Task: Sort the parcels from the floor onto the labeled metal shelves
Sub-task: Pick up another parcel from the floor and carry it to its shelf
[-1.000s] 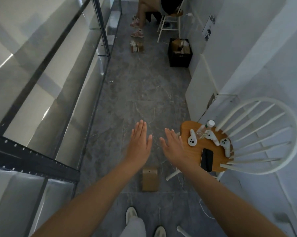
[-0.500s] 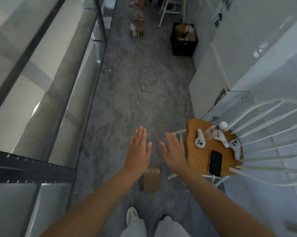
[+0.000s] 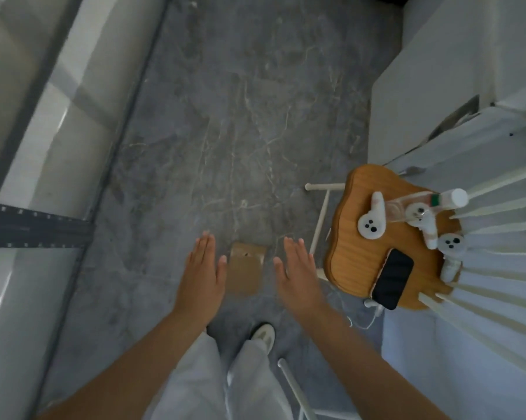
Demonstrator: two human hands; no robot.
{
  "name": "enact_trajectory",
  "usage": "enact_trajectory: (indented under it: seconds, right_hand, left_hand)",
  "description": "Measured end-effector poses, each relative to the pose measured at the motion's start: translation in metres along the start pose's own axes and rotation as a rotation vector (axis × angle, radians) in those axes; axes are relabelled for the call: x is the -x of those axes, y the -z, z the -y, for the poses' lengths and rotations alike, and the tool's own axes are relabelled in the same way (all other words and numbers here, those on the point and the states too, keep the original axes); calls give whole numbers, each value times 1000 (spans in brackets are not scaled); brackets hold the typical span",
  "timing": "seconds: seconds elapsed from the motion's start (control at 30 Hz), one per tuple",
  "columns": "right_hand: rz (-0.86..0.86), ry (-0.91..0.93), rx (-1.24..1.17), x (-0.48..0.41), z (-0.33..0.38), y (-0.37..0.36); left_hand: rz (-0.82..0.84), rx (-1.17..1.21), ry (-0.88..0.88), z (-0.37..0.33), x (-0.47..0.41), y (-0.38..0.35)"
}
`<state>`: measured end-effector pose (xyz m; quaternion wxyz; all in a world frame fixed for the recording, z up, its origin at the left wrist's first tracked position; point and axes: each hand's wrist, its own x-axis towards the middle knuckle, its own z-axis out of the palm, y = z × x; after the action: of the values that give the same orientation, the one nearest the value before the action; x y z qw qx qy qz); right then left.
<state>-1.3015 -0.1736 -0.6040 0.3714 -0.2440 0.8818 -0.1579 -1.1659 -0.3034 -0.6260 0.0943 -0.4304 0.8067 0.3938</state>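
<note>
A small brown cardboard parcel (image 3: 246,268) lies on the grey marble floor just ahead of my feet. My left hand (image 3: 201,276) hovers flat, palm down, to the parcel's left, empty with fingers extended. On the parcel's right my right hand (image 3: 298,275) is held the same way, empty. Neither hand touches the parcel. The metal shelf (image 3: 34,225) with its dark perforated beam runs along the left edge of the view.
A white spindle-back chair with a wooden seat (image 3: 364,253) stands close on the right; it carries a black phone (image 3: 393,278), white controllers (image 3: 371,221) and a bottle (image 3: 446,200). A white wall panel (image 3: 422,101) lies beyond it. My shoe (image 3: 263,331) is below the parcel.
My view has tipped down toward the floor, so the far end of the aisle has left the frame. Both hands have spread apart to either side of the parcel.
</note>
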Motion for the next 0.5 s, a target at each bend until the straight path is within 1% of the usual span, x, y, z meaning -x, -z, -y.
enact_trajectory:
  seconds: [0.13,0.27,0.43,0.5]
  right_hand:
    - [105,-12,39,-38,-44,-54]
    - [147,-53,15,-72,-86,-104]
    - [166,-162,-15,-116,-133,-153]
    - [136,-201,-51,-136,-149,-171]
  left_hand:
    - [31,-33,8,31,-22,-49]
    - [72,-63,42,79,-51,-89]
    - [44,-50,262,150,-91,-127]
    - [58,-29,303,167,-105,-143]
